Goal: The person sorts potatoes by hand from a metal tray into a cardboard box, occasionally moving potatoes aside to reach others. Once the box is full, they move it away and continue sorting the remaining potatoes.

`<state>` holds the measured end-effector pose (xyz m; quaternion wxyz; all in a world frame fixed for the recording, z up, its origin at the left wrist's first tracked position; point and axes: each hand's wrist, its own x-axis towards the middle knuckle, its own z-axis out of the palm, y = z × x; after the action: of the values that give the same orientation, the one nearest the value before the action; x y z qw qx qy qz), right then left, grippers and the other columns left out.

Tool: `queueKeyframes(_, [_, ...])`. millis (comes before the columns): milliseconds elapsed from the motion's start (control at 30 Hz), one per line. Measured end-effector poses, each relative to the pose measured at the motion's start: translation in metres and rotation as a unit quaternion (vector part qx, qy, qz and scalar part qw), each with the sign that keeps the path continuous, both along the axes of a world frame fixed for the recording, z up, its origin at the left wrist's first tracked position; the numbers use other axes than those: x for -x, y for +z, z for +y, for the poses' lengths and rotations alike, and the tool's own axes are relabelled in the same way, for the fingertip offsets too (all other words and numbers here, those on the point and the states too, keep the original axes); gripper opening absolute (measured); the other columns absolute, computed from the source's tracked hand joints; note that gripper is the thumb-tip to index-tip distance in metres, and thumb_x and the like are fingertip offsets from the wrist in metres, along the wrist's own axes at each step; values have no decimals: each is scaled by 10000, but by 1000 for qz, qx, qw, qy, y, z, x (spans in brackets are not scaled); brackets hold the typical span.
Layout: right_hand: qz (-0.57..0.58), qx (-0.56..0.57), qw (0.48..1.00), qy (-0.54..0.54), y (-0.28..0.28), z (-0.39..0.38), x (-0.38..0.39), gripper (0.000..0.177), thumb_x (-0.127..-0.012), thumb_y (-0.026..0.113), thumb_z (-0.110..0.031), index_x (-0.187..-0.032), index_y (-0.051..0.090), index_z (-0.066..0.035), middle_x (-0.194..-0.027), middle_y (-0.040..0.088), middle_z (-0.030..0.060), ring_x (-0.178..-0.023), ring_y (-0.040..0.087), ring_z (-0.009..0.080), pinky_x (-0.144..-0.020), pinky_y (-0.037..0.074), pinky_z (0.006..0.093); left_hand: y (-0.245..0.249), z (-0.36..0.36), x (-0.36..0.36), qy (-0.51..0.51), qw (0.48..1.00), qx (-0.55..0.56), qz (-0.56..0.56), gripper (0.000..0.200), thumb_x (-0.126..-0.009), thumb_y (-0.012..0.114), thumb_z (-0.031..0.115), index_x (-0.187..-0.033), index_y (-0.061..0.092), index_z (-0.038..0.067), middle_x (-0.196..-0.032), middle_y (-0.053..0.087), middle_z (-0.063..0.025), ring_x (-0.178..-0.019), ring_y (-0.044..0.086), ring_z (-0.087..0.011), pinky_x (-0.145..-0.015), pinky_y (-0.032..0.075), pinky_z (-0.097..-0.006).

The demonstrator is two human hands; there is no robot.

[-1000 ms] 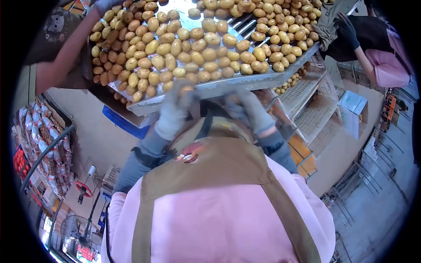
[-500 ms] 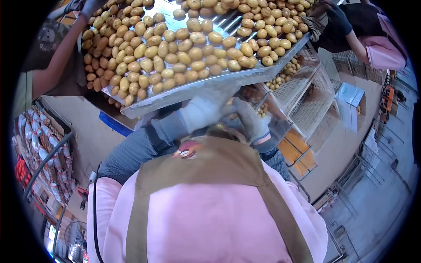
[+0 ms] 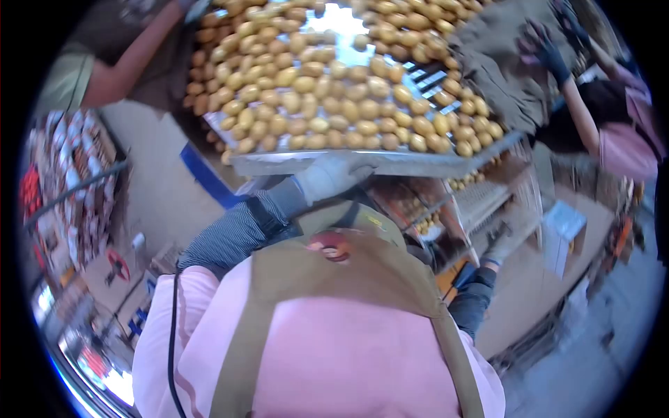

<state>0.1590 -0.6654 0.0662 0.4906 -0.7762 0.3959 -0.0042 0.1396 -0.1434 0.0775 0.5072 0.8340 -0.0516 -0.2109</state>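
Potatoes (image 3: 327, 108) cover a metal sorting table (image 3: 418, 166) in front of me. My left hand (image 3: 331, 177), in a pale glove, lies along the table's near edge. Its fingers point right, stretched out, with nothing seen in them. Over to the right and lower down, my right hand (image 3: 499, 245) reaches to the side of a stack of plastic crates (image 3: 491, 209). That glove is blurred and its fingers hardly show, so I cannot tell what it holds. More potatoes (image 3: 465, 182) are in the crates under the table's edge.
Across the right corner, a co-worker's gloved hand (image 3: 547, 52) is over a dark cloth (image 3: 498, 66). Another person's arm (image 3: 132, 66) reaches in from the left. Filled sacks (image 3: 80, 181) stand behind a rail. A pale blue box (image 3: 563, 226) sits on the floor at right.
My hands were together below the table edge and have parted. The right one has moved right and down towards the crates. The view has shifted, and the co-worker's hand has left the table's corner.
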Motion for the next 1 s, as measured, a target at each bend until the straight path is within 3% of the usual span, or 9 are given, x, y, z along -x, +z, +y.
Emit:
queueKeyframes(167, [-132,94,942,295,43,167,-74,425,-965,638,-129,-1361,568,8,-1315,628,148,-1223,570,268,-1086,414,364,-31,86,88,434,892,59,107,326,-993,611,281,-1212,661,46,-1089,709,-146,-990,671,-281,-908,518,-384])
queueKeyframes(267, [-163,16,791,590,37,338,-65,466,-898,617,-35,-1359,551,-7,-1282,619,144,-1230,557,284,-1059,433,394,-48,128,118,643,762,56,-42,279,-966,592,89,-1235,637,28,-1119,671,-157,-950,648,-285,-878,519,-375])
queueKeyframes(300, [-229,123,638,725,4,379,-72,484,-867,637,-64,-1344,560,-34,-1309,593,173,-1243,544,348,-1059,432,440,-78,148,129,673,733,48,-89,290,-965,584,82,-1246,625,26,-1143,657,-167,-948,643,-291,-878,517,-384])
queueKeyframes(400, [-248,203,429,844,-20,496,-47,612,-863,659,-307,-1416,507,-93,-1474,497,104,-1399,407,334,-1157,255,565,-90,175,118,557,798,-166,-161,343,-984,576,144,-1304,576,20,-1193,634,-195,-996,641,-315,-898,508,-396])
queueKeyframes(500, [-289,184,344,874,-47,554,-48,569,-913,588,-393,-1406,542,-113,-1501,486,91,-1425,378,300,-1167,246,541,-101,188,77,656,752,-19,-54,447,-1002,569,253,-1368,508,4,-1212,625,-216,-1035,637,-340,-908,504,-399])
queueKeyframes(633, [-203,242,356,880,-11,662,-113,267,-884,623,-259,-1098,677,-108,-935,669,167,-917,646,343,-864,493,455,-114,215,67,703,711,21,-16,537,-1010,539,349,-1442,437,46,-1242,611,-234,-1071,628,-369,-905,511,-417])
queueKeyframes(700, [-463,205,469,724,-20,707,-154,299,-852,665,-285,-1071,688,-82,-1049,647,170,-1014,599,358,-848,478,492,-108,227,69,709,704,16,25,599,-1012,529,397,-1492,405,62,-1276,601,-223,-1086,625,-336,-898,513,-408])
queueKeyframes(900, [-364,190,333,849,-42,637,-47,317,-806,636,-134,-1121,672,-138,-1325,532,105,-1271,460,365,-1026,426,464,-90,245,65,729,672,121,48,661,-970,618,421,-1470,455,21,-1320,606,-190,-1196,574,-247,-1034,424,-298])
queueKeyframes(1000, [-302,100,450,835,-23,573,-24,348,-717,741,-84,-1053,702,-169,-1298,555,90,-1226,490,375,-995,445,467,-67,230,74,713,685,136,66,580,-926,698,286,-1395,517,-2,-1260,627,-192,-1160,580,-212,-998,451,-305])
